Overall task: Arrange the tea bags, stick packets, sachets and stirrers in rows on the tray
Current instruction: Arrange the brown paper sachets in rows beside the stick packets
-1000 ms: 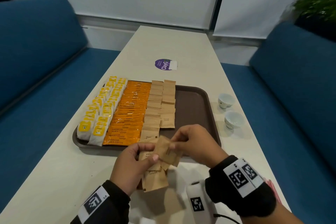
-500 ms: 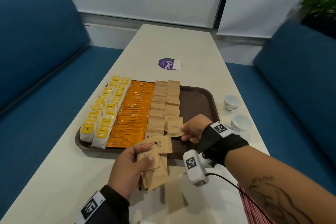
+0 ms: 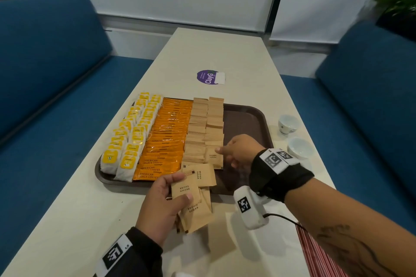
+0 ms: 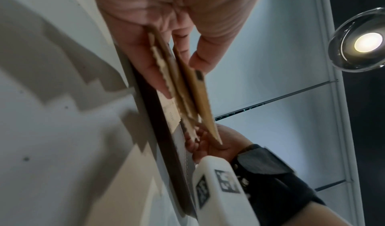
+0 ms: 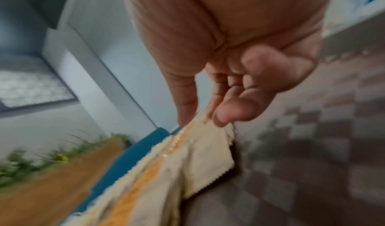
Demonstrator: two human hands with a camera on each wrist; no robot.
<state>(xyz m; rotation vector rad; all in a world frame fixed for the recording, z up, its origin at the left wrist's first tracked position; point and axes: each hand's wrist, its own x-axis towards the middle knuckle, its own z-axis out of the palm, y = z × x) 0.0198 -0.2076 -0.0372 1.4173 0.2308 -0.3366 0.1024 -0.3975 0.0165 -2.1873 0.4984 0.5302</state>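
A brown tray holds rows of yellow tea bags, orange coffee stick packets and two columns of brown sugar sachets. My right hand is at the near end of the right sachet column and pinches the edge of the front sachet, which lies on the tray. In the right wrist view the thumb and a finger of that hand meet at the sachet edge. My left hand grips a fanned stack of sachets just over the tray's near rim; the left wrist view shows this stack edge-on.
Two small white cups stand on the table right of the tray. A purple sticker lies beyond it. Red-striped items lie at the near right edge under my forearm. Blue sofas flank the table.
My right hand took a sachet from the stack in my left hand, carried it forward onto the tray and set it at the near end of the right column.
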